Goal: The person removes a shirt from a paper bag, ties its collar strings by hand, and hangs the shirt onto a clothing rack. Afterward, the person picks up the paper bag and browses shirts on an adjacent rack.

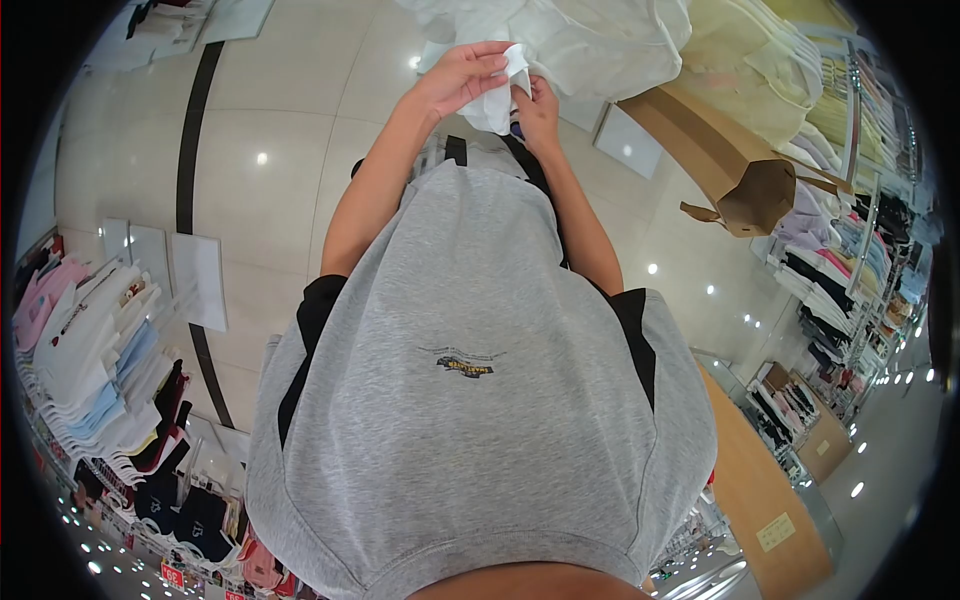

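At the top middle, both of my hands are raised in front of my body at white fabric (493,108). My left hand (462,80) pinches the fabric's upper edge between thumb and fingers. Just to the right and slightly lower, my right hand (538,112) has its fingers curled on the other side of the same fabric. The fabric hangs down between the hands. Right behind it are white garments (605,45), loose and partly see-through; I cannot tell whether the held piece belongs to one of them.
Pale yellow garments (745,65) hang at the upper right, with a brown paper bag (755,190) below them. Clothes racks line the right side (820,270) and the left side (100,350). A wooden counter (765,490) stands at the lower right, over a glossy tiled floor (265,200).
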Available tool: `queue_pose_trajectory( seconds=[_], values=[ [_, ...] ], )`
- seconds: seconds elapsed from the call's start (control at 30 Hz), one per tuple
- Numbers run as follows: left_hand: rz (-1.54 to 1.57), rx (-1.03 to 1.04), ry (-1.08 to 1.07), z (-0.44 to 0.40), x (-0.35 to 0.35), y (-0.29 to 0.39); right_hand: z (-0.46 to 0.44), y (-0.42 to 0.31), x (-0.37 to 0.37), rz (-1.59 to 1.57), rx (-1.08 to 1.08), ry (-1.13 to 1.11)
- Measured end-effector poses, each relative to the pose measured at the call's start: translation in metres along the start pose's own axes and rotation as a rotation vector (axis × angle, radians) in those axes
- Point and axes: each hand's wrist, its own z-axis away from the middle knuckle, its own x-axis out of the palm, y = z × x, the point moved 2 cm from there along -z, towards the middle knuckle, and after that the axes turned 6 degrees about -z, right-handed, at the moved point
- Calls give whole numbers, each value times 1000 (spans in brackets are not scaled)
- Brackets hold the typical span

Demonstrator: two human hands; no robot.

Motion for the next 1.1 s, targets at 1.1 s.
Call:
queue_pose_trajectory(
  seconds=[1.1],
  values=[
    [-213,61,309,-16,-9,-21,22,-94,3,718,-1001,-215]
  ],
)
